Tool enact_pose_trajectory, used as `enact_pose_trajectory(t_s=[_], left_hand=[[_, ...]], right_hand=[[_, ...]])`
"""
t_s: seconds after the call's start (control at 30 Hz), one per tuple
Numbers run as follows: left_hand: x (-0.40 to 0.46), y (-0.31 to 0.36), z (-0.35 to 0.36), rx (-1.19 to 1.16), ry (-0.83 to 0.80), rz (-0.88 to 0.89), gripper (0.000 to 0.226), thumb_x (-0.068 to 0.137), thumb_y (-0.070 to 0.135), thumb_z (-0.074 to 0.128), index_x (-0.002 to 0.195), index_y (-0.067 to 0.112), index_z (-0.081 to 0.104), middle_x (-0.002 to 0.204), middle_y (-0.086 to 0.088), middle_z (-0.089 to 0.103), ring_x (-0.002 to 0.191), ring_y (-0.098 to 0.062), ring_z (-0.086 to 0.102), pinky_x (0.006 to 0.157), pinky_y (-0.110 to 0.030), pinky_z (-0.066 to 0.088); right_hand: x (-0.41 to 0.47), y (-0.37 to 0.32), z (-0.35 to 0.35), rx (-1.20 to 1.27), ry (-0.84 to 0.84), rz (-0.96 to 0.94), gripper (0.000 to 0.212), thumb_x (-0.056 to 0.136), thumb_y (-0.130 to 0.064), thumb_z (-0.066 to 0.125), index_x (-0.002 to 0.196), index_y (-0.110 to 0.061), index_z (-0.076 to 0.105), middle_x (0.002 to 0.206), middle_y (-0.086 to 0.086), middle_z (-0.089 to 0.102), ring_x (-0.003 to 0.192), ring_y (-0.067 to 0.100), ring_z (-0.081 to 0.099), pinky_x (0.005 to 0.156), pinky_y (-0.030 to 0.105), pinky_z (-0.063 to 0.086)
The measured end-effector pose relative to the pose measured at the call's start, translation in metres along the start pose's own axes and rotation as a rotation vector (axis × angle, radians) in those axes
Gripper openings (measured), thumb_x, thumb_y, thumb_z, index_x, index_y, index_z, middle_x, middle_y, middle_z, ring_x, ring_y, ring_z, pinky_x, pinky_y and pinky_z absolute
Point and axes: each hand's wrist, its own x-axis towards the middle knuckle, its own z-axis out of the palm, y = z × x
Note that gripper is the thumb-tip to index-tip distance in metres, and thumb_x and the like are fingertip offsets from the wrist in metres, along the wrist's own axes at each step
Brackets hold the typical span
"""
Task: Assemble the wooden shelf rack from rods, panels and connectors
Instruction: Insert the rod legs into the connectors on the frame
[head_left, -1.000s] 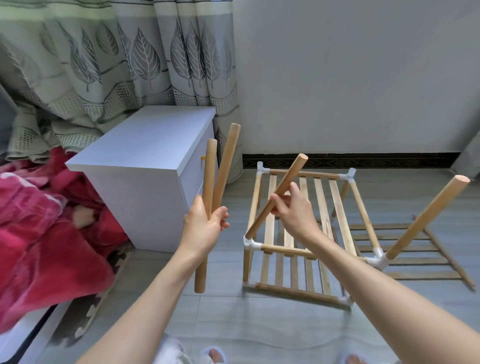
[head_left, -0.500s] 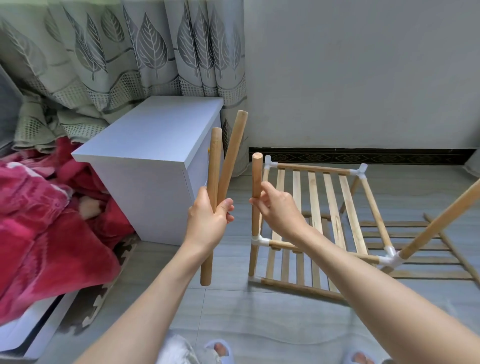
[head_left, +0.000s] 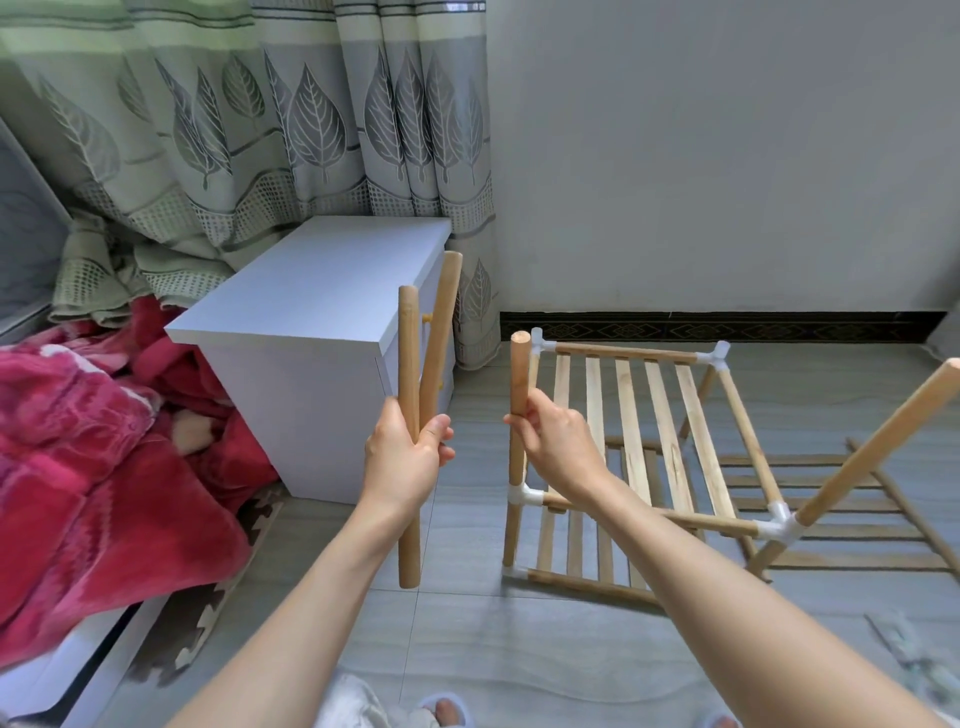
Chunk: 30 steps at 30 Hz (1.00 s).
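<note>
1. Grey tiled floor (head_left: 467, 649) carries everything.
2. Half-built wooden slatted shelf rack with white connectors (head_left: 639, 467) stands centre-right.
3. Loose wooden slatted panel (head_left: 852, 519) lies flat, right.
4. White box-shaped cabinet (head_left: 322, 374) stands far left.

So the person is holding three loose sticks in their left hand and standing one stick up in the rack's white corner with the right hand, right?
Not quite. The head view shows the left hand gripping two loose rods, not three. The right hand does hold one rod upright in the rack's white corner connector.

open floor (head_left: 467, 639) between white cabinet (head_left: 311, 332) and rack (head_left: 639, 457); angled rod (head_left: 878, 441) blocks right side.
</note>
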Motion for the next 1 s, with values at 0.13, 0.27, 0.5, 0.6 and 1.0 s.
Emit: enact_pose_trajectory(t_s=[0.13, 0.27, 0.5, 0.6, 1.0], left_hand=[[-0.005, 0.001, -0.004, 0.031, -0.058, 0.022, 0.015, 0.095, 0.018, 0.052, 0.104, 0.007, 0.047, 0.087, -0.004, 0.064, 0.071, -0.018, 0.065, 0.08, -0.039, 0.056], [-0.013, 0.005, 0.001, 0.095, -0.105, 0.069, 0.017, 0.095, 0.018, 0.052, 0.106, 0.008, 0.046, 0.089, -0.005, 0.064, 0.072, -0.017, 0.066, 0.077, -0.034, 0.054], [-0.019, 0.014, 0.023, 0.054, -0.178, 0.105, 0.011, 0.095, 0.017, 0.052, 0.103, 0.01, 0.047, 0.09, -0.007, 0.065, 0.074, -0.02, 0.066, 0.077, -0.038, 0.056], [-0.024, 0.017, 0.031, 0.047, -0.224, 0.101, 0.015, 0.096, 0.017, 0.051, 0.107, 0.008, 0.045, 0.095, -0.011, 0.065, 0.077, -0.023, 0.066, 0.077, -0.039, 0.056], [-0.031, 0.025, 0.059, 0.117, -0.337, 0.195, 0.01, 0.094, 0.016, 0.053, 0.098, 0.012, 0.045, 0.088, -0.007, 0.064, 0.072, -0.017, 0.065, 0.062, -0.024, 0.051]], right_hand=[[-0.021, -0.005, -0.012, 0.005, -0.093, -0.002, 0.017, 0.095, -0.026, 0.053, 0.102, -0.012, 0.059, 0.091, 0.005, 0.069, 0.09, 0.021, 0.063, 0.082, 0.036, 0.05], [-0.062, -0.004, -0.018, 0.078, -0.088, -0.014, 0.015, 0.093, -0.027, 0.054, 0.101, -0.015, 0.059, 0.091, -0.003, 0.068, 0.087, 0.014, 0.064, 0.082, 0.037, 0.052], [-0.138, 0.009, -0.024, 0.085, 0.081, -0.054, 0.017, 0.084, -0.05, 0.035, 0.074, -0.036, 0.036, 0.07, -0.008, 0.049, 0.07, 0.013, 0.052, 0.065, 0.026, 0.048], [-0.158, 0.028, -0.039, 0.065, 0.193, 0.003, 0.025, 0.083, -0.047, 0.036, 0.077, -0.024, 0.045, 0.069, -0.006, 0.049, 0.066, 0.014, 0.051, 0.062, 0.031, 0.048], [-0.185, 0.113, -0.035, 0.232, 0.507, 0.812, 0.031, 0.095, -0.03, 0.039, 0.114, -0.01, 0.053, 0.111, 0.009, 0.056, 0.108, 0.028, 0.051, 0.092, 0.038, 0.042]])
